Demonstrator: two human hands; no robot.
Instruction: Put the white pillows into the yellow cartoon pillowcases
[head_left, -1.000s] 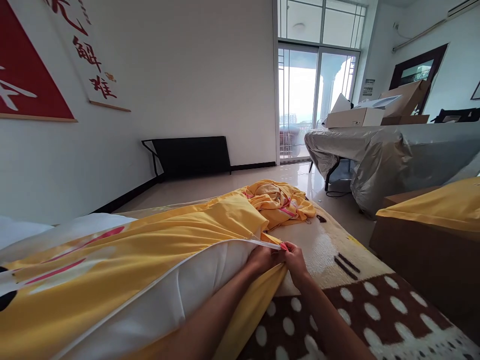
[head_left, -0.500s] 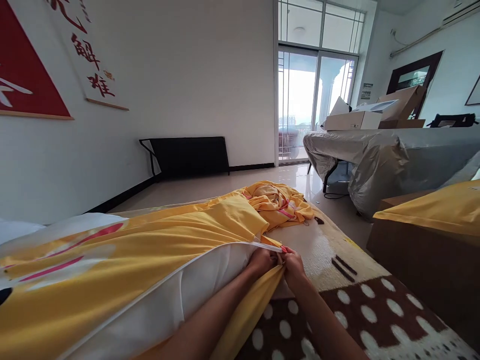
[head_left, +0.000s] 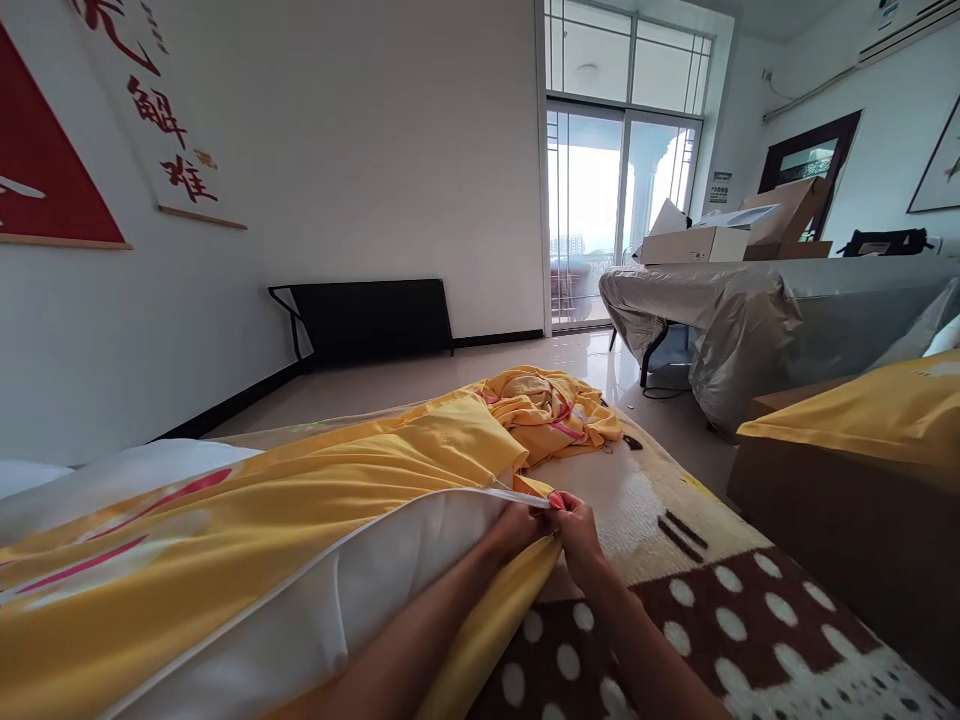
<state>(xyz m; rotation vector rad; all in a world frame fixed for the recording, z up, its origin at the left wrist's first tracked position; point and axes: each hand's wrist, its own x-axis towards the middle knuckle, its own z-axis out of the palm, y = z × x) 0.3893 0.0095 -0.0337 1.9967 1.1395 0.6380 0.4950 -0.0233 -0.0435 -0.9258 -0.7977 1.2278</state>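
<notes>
Still there, the right hand [head_left: 579,528] pinched the long yellow fabric cover [head_left: 360,482] by its white-trimmed, pink-tipped edge; the left hand [head_left: 517,530] curled alongside, hold hidden. Lengthwise, the cover pointed from near left toward the cream-and-brown plush blanket's [head_left: 694,500] far right corner.

The yellow cover [head_left: 315,525] is smooth cloth, and the white cloth [head_left: 397,560] is smooth too (it looks a bit silky). The blanket [head_left: 630,520] is fuzzy. The floor [head_left: 577,352] is shiny. The plastic sheet [head_left: 739,340] is crinkly and glossy.
</notes>
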